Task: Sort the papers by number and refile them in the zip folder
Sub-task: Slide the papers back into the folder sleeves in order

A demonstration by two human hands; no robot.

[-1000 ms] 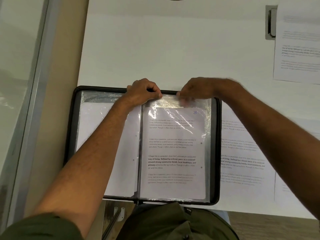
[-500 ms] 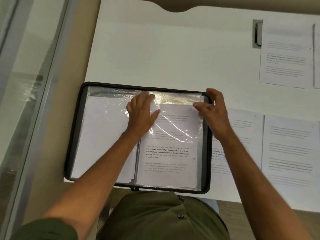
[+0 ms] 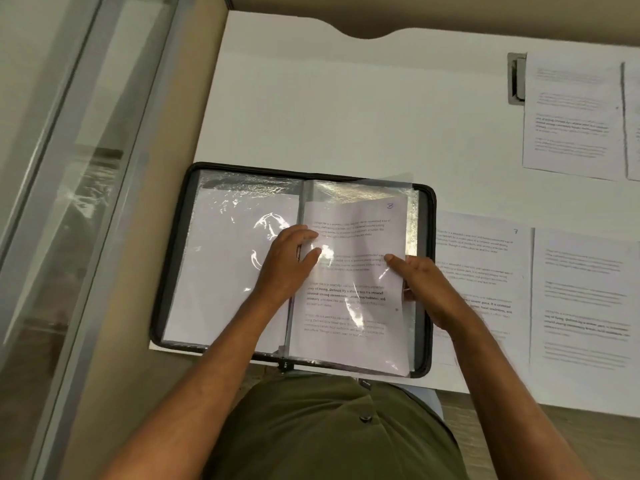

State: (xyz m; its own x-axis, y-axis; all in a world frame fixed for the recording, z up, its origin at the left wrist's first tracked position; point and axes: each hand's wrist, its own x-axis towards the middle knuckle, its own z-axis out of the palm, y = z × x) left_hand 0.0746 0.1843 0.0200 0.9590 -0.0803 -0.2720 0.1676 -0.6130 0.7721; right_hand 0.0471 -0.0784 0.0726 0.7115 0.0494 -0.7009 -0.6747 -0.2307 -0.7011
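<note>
Nearest the camera, at six o'clock, is the person's olive green shirt [image 3: 332, 431], with both bare forearms reaching forward from it over the near edge of the white counter [image 3: 346, 109]. The black zip folder [image 3: 188, 258] lies open flat on the counter at the centre, its clear plastic sleeves glaring under the light. The left hand [image 3: 285, 263] rests on the folder near its spine, fingers fairly straight and pressing down on the sleeve, an open grip holding nothing. The right hand [image 3: 420, 285], at about three o'clock from the left one, grips the right edge of the sleeved page marked 3 [image 3: 356, 271], thumb on top of it. Just beyond the folder's right side, at three o'clock, a loose sheet marked 7 [image 3: 485, 258] lies flat with another printed sheet [image 3: 585, 296] beside it. Farther off, at one o'clock, two more sheets [image 3: 575, 116] lie near a metal cable slot [image 3: 515, 79].
</note>
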